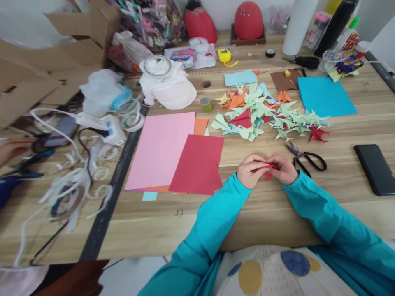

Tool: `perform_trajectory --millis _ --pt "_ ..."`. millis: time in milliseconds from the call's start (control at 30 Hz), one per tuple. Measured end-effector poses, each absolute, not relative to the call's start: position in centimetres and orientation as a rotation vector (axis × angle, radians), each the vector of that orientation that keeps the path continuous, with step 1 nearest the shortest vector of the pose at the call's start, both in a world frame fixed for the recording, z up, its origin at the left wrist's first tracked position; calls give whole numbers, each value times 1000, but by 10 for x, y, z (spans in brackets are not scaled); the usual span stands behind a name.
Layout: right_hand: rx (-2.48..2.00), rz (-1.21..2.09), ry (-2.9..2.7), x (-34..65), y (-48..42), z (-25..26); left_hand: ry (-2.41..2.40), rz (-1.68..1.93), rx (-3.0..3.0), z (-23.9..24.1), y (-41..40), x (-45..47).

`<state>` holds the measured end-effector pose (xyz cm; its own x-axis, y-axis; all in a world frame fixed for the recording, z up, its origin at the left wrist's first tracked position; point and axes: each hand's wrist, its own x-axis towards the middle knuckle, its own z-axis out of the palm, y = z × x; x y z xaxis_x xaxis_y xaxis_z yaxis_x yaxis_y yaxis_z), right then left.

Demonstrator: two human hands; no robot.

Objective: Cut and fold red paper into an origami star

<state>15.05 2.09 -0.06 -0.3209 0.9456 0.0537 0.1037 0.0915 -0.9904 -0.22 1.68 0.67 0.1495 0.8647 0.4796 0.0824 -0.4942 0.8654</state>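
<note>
Together, left hand (250, 171) and right hand (286, 169) pinch one red paper (268, 174), near one scissors (306, 158).

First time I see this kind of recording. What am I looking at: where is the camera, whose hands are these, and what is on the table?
No machine here: one camera sits on a person's head, looking forward and down, so the teal-sleeved arms are the wearer's own. The left hand and right hand together pinch a small folded red paper at the wooden table. Around them lie black scissors, a pile of folded paper shapes, a red sheet, a pink sheet, a blue sheet and a black phone. The hand at the far left edge belongs to someone else.
</note>
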Motion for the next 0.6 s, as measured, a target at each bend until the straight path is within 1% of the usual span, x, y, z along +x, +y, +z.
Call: perform_trajectory --millis 600 --pt "-1091 1340 -1632 153 19 -8 898 1410 1709 11 12 0"
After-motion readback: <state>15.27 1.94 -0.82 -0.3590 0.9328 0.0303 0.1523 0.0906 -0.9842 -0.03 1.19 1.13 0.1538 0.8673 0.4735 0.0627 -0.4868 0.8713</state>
